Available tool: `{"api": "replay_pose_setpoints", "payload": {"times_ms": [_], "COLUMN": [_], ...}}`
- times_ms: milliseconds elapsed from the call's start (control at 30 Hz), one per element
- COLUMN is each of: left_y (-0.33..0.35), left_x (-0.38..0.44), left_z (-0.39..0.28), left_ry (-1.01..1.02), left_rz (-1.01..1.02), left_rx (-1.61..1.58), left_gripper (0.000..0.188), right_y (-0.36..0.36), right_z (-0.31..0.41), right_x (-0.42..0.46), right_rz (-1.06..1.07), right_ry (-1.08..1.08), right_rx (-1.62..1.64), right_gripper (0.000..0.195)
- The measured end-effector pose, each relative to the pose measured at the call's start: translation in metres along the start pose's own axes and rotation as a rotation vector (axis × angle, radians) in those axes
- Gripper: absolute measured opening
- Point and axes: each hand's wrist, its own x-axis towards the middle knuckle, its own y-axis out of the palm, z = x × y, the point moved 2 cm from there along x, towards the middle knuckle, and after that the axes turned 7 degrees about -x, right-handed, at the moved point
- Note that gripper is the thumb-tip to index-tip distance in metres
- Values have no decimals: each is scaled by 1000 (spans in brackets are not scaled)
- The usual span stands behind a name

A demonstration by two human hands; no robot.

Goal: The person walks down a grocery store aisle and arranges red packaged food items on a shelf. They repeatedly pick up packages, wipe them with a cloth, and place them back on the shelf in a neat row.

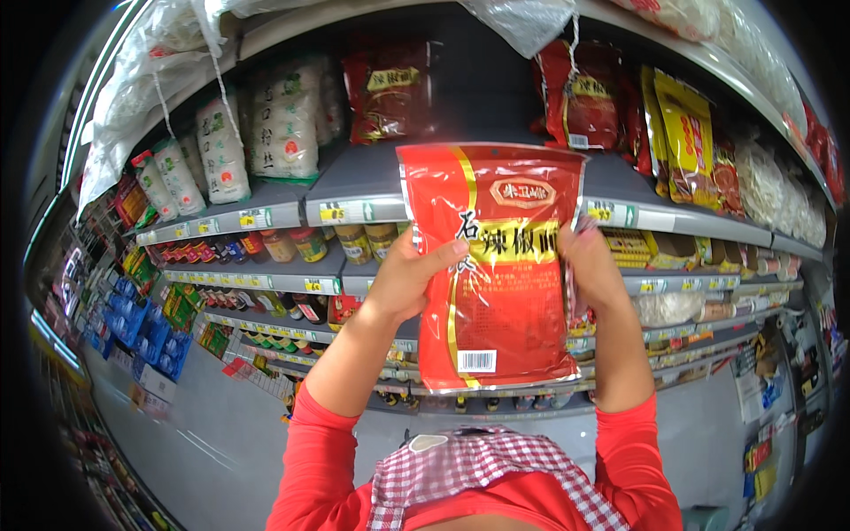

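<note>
In front of my chest is a large red plastic food packet point(511, 312), upright, with a gold stripe, printed writing and a barcode. My left hand point(405, 275) grips its left edge, the thumb lying across the front and the fingers behind. At the opposite edge is my right hand point(591, 262), blurred and closed around a crumpled, patterned cloth-like item point(587, 224). Most of that item is hidden by the hand and packet. Similar red packets point(388, 93) stand on the shelf behind, left of a dark gap, and more red packets point(581, 96) stand right of it.
The grey shelf edge point(362, 211) with price tags runs just behind the packet. Bagged white noodles point(285, 123) stand left, yellow packets point(684, 133) right. Jars point(352, 244) line a lower shelf. Clear plastic bags point(524, 23) hang over the upper edge. Blue packs point(143, 325) are stacked at left.
</note>
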Motion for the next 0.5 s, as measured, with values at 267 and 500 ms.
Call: {"api": "replay_pose_setpoints", "payload": {"times_ms": [267, 500], "left_y": [-21, -58], "left_x": [51, 43], "left_z": [-68, -95], "left_ry": [57, 178], "left_rz": [-59, -185], "left_rx": [15, 380], "left_gripper": [46, 51], "right_y": [-4, -52], "right_z": [33, 35], "right_x": [82, 205], "right_rz": [67, 25], "right_ry": [189, 275], "right_rx": [184, 123], "right_gripper": [27, 31]}}
